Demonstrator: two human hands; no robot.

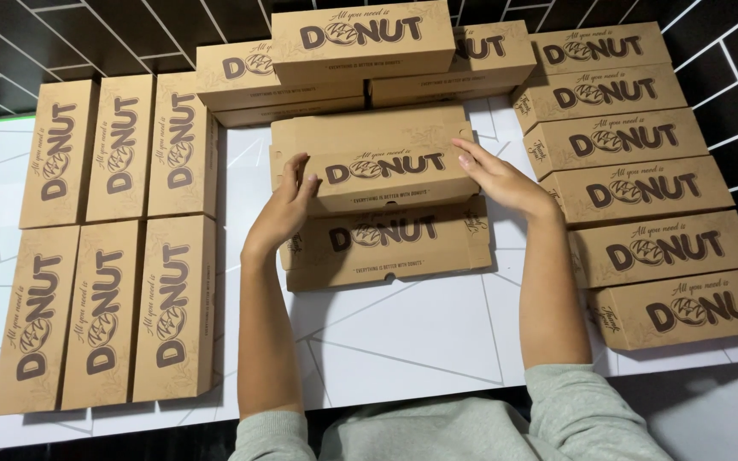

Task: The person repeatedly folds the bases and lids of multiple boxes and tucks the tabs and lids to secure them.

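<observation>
I hold a long brown box (375, 162) with both hands. My left hand (286, 209) presses flat on its left end, and my right hand (497, 177) presses flat on its right end, fingers spread. The box sits on top of another brown box (386, 248) in the middle of the white table (403, 341). I think I am stacking boxes here, and this one is just landing on the pile. Next I need to line up its edges with the box below, so it sits straight. Rows of the same boxes lie on my left (117, 239) and on my right (642, 188), and more are piled behind (360, 43).
</observation>
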